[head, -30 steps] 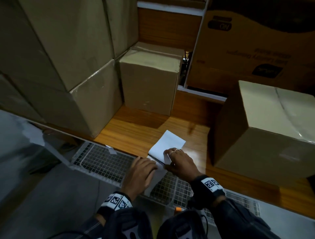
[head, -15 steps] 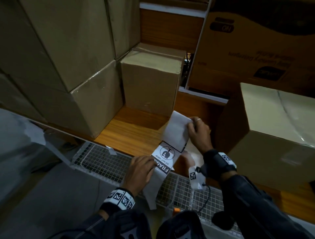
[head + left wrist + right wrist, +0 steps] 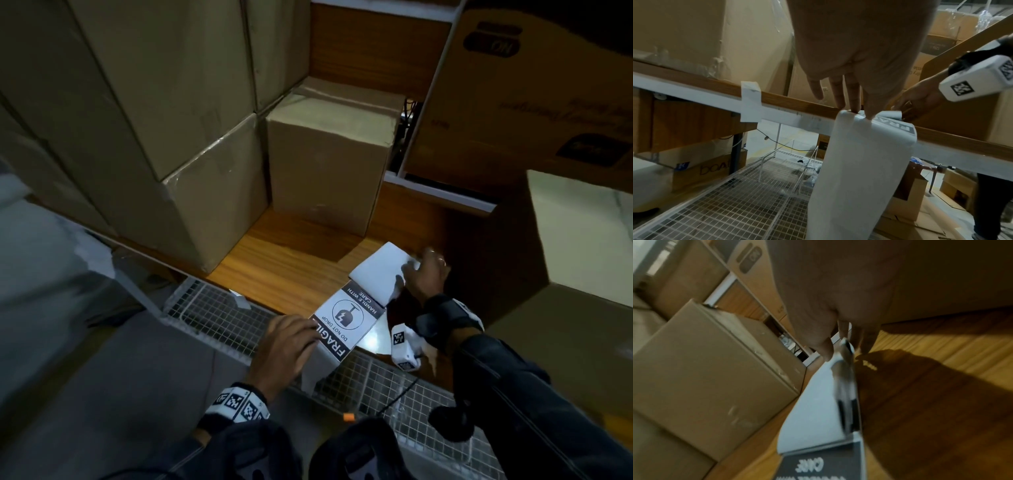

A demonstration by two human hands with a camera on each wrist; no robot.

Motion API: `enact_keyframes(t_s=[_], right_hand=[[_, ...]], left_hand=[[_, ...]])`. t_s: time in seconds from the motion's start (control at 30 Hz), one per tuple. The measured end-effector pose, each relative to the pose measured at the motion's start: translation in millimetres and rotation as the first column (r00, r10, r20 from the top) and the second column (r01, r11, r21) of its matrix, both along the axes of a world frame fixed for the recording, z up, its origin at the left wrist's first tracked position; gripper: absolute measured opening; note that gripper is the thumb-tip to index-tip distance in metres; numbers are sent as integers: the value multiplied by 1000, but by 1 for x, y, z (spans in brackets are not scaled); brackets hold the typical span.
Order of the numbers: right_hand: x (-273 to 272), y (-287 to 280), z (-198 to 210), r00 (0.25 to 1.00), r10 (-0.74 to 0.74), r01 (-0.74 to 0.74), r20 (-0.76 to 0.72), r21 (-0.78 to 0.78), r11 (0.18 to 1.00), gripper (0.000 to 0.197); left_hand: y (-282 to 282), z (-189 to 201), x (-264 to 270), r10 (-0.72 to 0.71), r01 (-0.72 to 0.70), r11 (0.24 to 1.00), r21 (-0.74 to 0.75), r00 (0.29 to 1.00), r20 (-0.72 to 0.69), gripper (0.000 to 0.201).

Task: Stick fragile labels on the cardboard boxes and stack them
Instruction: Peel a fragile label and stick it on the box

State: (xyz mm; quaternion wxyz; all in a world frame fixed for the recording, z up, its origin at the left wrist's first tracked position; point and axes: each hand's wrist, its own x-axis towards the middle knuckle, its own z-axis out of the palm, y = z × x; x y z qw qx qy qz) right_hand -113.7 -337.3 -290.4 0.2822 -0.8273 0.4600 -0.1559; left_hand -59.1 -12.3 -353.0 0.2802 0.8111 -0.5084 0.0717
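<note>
Pinching the strip [image 3: 346, 317] taut over the shelf [image 3: 284, 270] front edge: left hand [image 3: 286, 341] anchors, right hand [image 3: 424, 275] pinches the far end, likely to free a label.

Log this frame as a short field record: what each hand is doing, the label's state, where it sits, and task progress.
left hand: pinches the FRAGILE end of the label strip, at the wooden shelf edge
right hand: grips the strip's white far end, blank side up
label: printed face up; reads FRAGILE, DO NOT DROP, HANDLE WITH CARE
below: wire mesh rack
nearest box: cardboard box at right
progress: no label visible on any box yet
</note>
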Motion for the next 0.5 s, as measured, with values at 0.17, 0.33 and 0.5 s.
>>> enact_keyframes(t_s=[0.17, 0.33, 0.5], right_hand=[[-18, 34, -1, 974, 215, -205, 73, -122, 971, 29], [-42, 107, -5, 741, 669, -654, 65, -159, 740, 14], [-50, 144, -26, 628, 764, -777, -146, -170, 606, 25]], left_hand=[[5, 0, -4, 96, -117, 987, -107, 978, -186, 17], [16, -3, -7, 278, -373, 927, -37, 749, -601, 14], [14, 1, -4, 165, -272, 960, 62, 373, -913, 19]])
